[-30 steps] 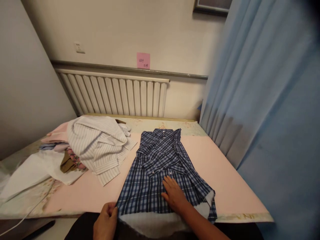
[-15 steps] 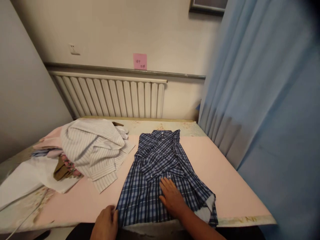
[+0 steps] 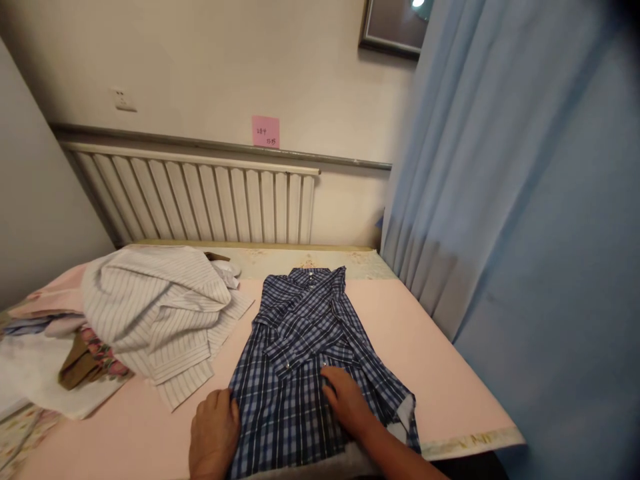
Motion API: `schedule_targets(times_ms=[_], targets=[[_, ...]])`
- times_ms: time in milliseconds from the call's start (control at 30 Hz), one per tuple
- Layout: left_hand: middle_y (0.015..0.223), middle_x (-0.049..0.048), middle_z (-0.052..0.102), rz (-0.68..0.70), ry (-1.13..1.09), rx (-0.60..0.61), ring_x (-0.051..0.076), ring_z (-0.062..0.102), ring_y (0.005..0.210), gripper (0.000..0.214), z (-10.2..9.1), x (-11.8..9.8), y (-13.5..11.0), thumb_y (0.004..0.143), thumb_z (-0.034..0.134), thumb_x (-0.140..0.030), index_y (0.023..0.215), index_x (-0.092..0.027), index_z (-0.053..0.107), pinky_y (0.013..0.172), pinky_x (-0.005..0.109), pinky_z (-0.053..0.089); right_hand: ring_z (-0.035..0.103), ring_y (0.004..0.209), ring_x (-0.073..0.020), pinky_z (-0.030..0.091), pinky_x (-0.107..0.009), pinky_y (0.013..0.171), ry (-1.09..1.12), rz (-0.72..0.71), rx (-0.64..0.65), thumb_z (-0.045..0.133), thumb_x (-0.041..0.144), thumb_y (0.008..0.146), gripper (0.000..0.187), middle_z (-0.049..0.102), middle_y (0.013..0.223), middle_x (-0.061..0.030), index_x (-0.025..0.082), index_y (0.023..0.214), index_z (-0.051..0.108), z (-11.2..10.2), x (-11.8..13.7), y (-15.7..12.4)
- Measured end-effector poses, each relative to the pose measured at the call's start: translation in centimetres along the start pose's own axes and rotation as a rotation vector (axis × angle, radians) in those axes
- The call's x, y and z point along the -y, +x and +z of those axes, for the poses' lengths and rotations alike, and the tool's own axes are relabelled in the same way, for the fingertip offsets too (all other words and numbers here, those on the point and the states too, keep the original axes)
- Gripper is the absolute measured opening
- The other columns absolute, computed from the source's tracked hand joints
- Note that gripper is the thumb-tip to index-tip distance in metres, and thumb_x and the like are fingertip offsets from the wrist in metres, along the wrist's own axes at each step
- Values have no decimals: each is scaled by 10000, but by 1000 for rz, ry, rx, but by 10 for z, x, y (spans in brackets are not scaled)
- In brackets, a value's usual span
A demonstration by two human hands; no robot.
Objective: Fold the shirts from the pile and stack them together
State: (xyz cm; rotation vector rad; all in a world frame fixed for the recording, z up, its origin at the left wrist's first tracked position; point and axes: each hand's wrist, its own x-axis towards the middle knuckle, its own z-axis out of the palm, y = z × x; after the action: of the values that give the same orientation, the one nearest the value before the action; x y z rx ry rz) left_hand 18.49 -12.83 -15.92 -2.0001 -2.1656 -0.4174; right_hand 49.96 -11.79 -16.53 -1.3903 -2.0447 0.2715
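Observation:
A blue-and-white plaid shirt (image 3: 303, 400) lies flat in front of me, its collar pointing away and its sleeves folded across the body. The shirt's left edge is in my left hand (image 3: 215, 427), whose fingers are curled closed there. My right hand (image 3: 347, 400) rests on the lower middle of the shirt beside a cuff button, the fingers loosely bent and the thumb apart from them. Some pale grey lining or underside shows at the lower right corner and along the near hem.
To the left is a heap of clothes with a striped white shirt (image 3: 155, 300) on top. Pink cloth (image 3: 440, 373) covers the table. A blue curtain (image 3: 480, 200) hangs at the right; a radiator (image 3: 215, 200) lines the wall behind, below a pink note (image 3: 265, 131).
My view has shifted right, moving the scene leftward. My left hand has moved farther up the shirt's left edge. My right hand's fingers have gone from flat to more bent.

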Motion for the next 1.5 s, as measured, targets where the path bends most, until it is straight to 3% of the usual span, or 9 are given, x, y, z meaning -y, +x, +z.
schedule_targets(times_ms=[100, 167, 333, 500, 833, 1000, 1233, 1400, 1500], targets=[[958, 96, 603, 6, -10, -12, 226, 538, 873, 309, 2, 2, -2, 911, 343, -230, 1016, -135, 617, 806, 343, 377, 573, 1090, -225, 426, -410, 998, -120, 100, -167, 429, 126, 846, 372, 640, 1154, -104, 174, 1176, 593, -32, -30, 4], [962, 95, 603, 9, -9, -15, 229, 538, 877, 309, 4, 4, -2, 912, 340, -231, 1016, -136, 615, 811, 343, 375, 560, 1081, -242, 408, -409, 988, -235, 167, -199, 437, 145, 851, 365, 634, 1137, -120, 151, 1186, 582, -55, -51, 3], [966, 98, 605, 20, -20, -29, 238, 537, 886, 306, 9, 6, -1, 905, 337, -227, 1015, -135, 608, 819, 354, 378, 594, 978, -233, 413, -318, 873, -326, 359, -6, 543, 169, 788, 362, 677, 1022, -99, 154, 1144, 601, -87, -82, -6], [965, 106, 612, 22, -36, -46, 246, 539, 891, 308, 13, 8, -1, 894, 351, -228, 1021, -124, 611, 807, 365, 389, 626, 743, -164, 389, -229, 661, -189, 513, 89, 477, 175, 801, 160, 694, 772, -19, 206, 798, 634, -101, -87, -7], [973, 108, 623, 10, -64, -15, 250, 537, 900, 298, 10, 7, 0, 890, 348, -235, 999, -141, 609, 806, 373, 395, 625, 768, -203, 387, -277, 691, -269, 494, -182, 383, 317, 844, 223, 688, 805, -24, 229, 840, 587, -171, -72, -6], [979, 103, 624, 3, -69, 9, 247, 541, 916, 295, 10, 7, 0, 887, 346, -242, 992, -147, 604, 840, 369, 390, 631, 802, -218, 398, -292, 715, -312, 539, -201, 367, 349, 842, 254, 695, 834, -49, 228, 832, 590, -173, -80, -21], [999, 141, 625, -10, -146, 37, 273, 576, 962, 394, 10, 12, 1, 901, 280, -311, 1057, -113, 582, 874, 393, 410, 623, 691, -192, 390, -269, 639, -257, 750, -150, 432, 339, 823, 233, 681, 706, -25, 221, 728, 609, -152, -113, -58], [1000, 122, 666, -233, -366, 265, 278, 647, 926, 464, -2, 21, -9, 895, 268, -506, 1054, -178, 555, 815, 394, 464, 637, 713, -193, 409, -266, 659, -129, 801, -96, 489, 426, 809, 261, 690, 722, -25, 217, 721, 617, -129, -130, -87], [933, 98, 708, -350, -496, 407, 277, 677, 865, 442, 1, 28, -20, 862, 307, -524, 1006, -192, 560, 803, 388, 480, 642, 752, -198, 407, -261, 667, -121, 802, -90, 508, 363, 775, 196, 700, 751, -29, 212, 735, 627, -123, -132, -94]])
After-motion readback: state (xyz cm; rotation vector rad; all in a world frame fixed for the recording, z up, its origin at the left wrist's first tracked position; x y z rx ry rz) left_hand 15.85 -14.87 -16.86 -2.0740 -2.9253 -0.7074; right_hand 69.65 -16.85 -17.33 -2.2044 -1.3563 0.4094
